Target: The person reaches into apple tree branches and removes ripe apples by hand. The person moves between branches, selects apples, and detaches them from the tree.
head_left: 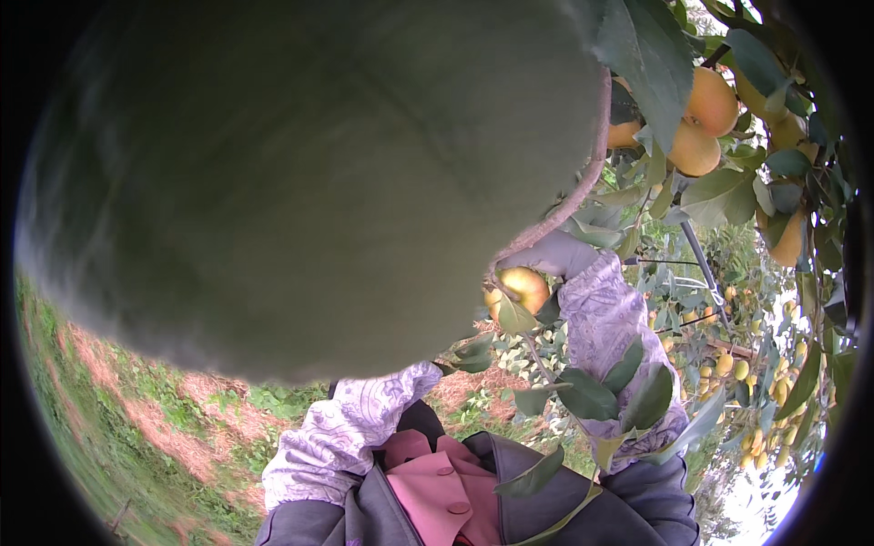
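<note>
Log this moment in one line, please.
left hand: hidden behind blurred green foliage | right hand: gloved, at branch, near yellow fruit | grip: unclear

Yellow-orange fruit point(528, 288), lilac-patterned pale sleeves point(601, 314), pink shirt point(442, 499)

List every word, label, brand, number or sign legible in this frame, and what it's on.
None readable.
Patterned sleeve covers: swirling print, no lettering I can make out.
Dark jacket: small purple mark at the picture's lower edge, too small to tell if it's text.
Pink shirt, yellow fruit: no text visible.
Blurred dark-green shape: hides whatever is behind it.
</note>
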Available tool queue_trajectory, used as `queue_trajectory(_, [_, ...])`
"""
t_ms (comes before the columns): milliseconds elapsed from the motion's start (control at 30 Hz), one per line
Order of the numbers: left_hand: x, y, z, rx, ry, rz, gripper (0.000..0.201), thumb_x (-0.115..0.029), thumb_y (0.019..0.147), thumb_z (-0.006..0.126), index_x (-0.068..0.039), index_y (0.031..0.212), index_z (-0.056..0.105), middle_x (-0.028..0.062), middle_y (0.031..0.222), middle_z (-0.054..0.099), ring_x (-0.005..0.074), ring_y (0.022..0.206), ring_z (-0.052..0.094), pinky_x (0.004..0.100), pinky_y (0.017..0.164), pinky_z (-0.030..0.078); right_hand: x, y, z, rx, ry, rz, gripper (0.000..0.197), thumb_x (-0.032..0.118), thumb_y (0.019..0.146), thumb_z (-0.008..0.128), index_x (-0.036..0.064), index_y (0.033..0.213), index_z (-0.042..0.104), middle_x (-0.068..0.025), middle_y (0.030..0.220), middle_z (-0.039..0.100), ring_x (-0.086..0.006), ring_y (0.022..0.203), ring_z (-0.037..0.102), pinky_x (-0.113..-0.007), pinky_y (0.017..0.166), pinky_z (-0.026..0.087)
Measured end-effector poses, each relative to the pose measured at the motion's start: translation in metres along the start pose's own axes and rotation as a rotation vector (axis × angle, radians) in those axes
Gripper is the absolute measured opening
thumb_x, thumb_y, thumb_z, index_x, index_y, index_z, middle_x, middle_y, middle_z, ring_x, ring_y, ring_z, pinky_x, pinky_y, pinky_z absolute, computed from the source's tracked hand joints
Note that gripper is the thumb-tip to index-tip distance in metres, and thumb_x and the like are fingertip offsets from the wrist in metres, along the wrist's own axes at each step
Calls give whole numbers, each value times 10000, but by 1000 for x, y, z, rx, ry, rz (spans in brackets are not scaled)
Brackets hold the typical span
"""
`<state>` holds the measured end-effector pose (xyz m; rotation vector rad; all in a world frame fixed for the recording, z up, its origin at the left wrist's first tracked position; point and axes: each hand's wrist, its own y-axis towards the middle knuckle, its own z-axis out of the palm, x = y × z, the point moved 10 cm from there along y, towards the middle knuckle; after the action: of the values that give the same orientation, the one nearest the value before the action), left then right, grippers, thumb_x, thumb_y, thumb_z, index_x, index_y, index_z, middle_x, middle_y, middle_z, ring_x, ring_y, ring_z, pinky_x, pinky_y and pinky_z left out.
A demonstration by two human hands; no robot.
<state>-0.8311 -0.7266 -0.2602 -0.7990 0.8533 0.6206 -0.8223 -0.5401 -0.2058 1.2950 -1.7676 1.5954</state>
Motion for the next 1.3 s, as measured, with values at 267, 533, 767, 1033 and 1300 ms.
queue_trajectory(267, [-7, 3, 34, 11, 135, 156, 185, 15, 916, 716, -11, 1098, 692, -2, 897, 705, 54, 720, 595, 241, 623, 480, 12, -19, -7, 78, -492, 92, 242, 119, 774, 735, 23, 993, 696, -95, 915, 718, -183, 883, 676, -357, 794, 521])
queue_trajectory(533, [-22, -20, 22, -69, 66, 229, 184, -1, 928, 681, 11, 1110, 702, 39, 979, 724, 116, 895, 655, 304, 786, 531, 71, -75, -54, -242, -395, -123, 226, 174, 838, 748, 37, 1018, 738, -65, 882, 705, -166, 814, 649, -348, 736, 517])
queue_trajectory(767, [-2, -24, 57, 233, -125, -92, 228, 49, 907, 642, 8, 1128, 680, 27, 961, 697, 104, 891, 647, 283, 786, 536, 61, -89, -58, -177, -309, -124, 348, 172, 855, 729, 4, 1159, 716, -76, 1056, 733, -196, 948, 687, -361, 831, 541])
queue_trajectory(1033, [24, -6, 64, 296, 78, 12, 235, -13, 925, 693, -6, 1159, 671, 52, 1081, 716, 115, 1003, 659, 303, 860, 539, 38, -20, -2, 126, -572, 92, 211, 149, 907, 678, 23, 1071, 714, -54, 966, 716, -143, 885, 640, -335, 820, 525])
queue_trajectory(1300, [-20, -37, 50, 738, -405, -230, 228, -185, 973, 667, 8, 1094, 675, 106, 933, 730, 179, 762, 696, 273, 631, 523, 66, -79, -47, -128, -254, 5, 304, 207, 890, 702, 38, 1141, 736, -119, 973, 752, -222, 878, 713, -353, 795, 544])
